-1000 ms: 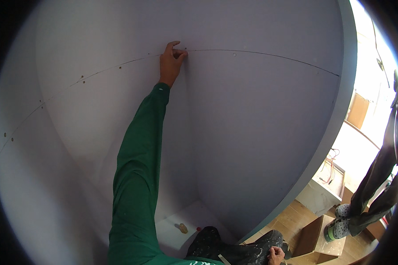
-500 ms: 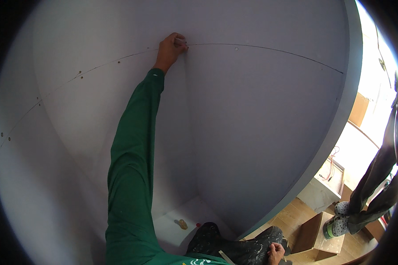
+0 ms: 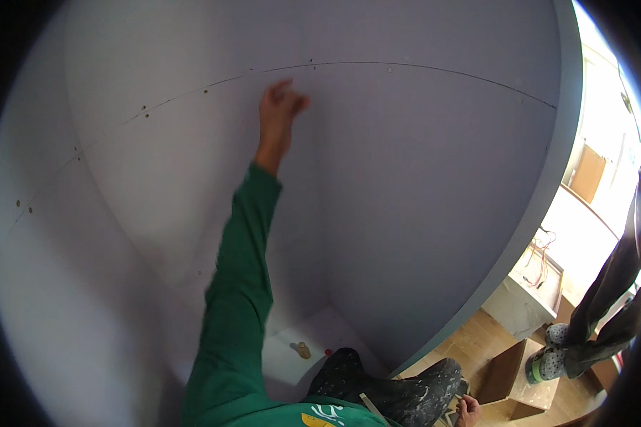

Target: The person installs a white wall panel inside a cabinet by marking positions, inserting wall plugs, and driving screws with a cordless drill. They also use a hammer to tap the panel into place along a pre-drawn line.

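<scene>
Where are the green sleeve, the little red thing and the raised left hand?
Green sleeve (image 3: 238, 285): head view, middle of the cloth.
Little red thing (image 3: 327, 351): head view, its middle.
Left hand (image 3: 277, 110): head view, below the fingers.

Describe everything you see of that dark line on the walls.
The dark line is thin, bowed in this wide view, crossing the pale walls, fainter toward the left. Small dark holes or marks sit close to it, some paired. I can't tell whether the line is drawn or scored. The blurred left hand is just below, not visibly touching.
</scene>
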A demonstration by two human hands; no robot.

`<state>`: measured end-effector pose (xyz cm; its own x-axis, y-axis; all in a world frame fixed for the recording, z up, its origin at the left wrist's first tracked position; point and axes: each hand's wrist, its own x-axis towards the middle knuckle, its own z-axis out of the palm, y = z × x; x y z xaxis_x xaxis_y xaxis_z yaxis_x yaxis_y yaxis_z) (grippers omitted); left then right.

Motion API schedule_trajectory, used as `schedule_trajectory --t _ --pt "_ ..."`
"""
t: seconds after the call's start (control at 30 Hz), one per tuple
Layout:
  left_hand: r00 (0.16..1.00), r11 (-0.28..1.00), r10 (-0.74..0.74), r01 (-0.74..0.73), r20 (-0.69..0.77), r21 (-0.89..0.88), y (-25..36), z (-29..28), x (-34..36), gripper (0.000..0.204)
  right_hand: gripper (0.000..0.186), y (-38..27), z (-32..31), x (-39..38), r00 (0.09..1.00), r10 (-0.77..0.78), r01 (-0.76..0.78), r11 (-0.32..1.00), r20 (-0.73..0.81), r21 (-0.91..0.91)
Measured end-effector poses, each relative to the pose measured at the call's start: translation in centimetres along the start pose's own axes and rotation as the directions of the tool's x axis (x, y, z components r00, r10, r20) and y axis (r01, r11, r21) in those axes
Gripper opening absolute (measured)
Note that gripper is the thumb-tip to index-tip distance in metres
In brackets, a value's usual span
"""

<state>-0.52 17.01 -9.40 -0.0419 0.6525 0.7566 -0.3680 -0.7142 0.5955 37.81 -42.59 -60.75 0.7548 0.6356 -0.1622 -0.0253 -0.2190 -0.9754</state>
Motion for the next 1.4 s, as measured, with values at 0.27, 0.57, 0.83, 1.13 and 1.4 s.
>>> schedule_trajectory --t 0.27,0.57,0.83,1.13,1.4 --pt "0.505 0.409 -0.828 0.841 0.244 -0.353 -6.8 -3.7 -34.6 0.042 0.011 1.4 3.5 -1.0 0.959 -0.283 0.277 0.900 0.032 -0.336" --pt "0.062 0.092 -0.986 0.977 0.156 0.193 -12.6 -6.2 -57.0 0.032 0.025 3.7 -2.0 4.5 0.991 -0.132 0.091 0.815 -0.031 -0.572" --pt "-0.062 -0.006 -0.952 0.983 0.300 0.184 -12.4 -2.5 -59.1 0.023 0.025 4.7 -3.0 0.6 0.985 0.084 -0.146 0.871 -0.151 -0.469" --pt "-0.117 -0.016 -0.899 0.972 0.422 0.236 -9.1 3.4 -59.4 0.019 0.044 9.4 -4.1 -7.2 0.835 -0.064 -0.226 0.866 -0.546 -0.447" --pt "-0.102 0.256 -0.787 0.844 0.609 0.472 -7.4 6.7 -59.1 0.008 0.074 15.1 -3.0 -12.2 0.751 0.340 -0.557 0.786 -0.565 -0.267"
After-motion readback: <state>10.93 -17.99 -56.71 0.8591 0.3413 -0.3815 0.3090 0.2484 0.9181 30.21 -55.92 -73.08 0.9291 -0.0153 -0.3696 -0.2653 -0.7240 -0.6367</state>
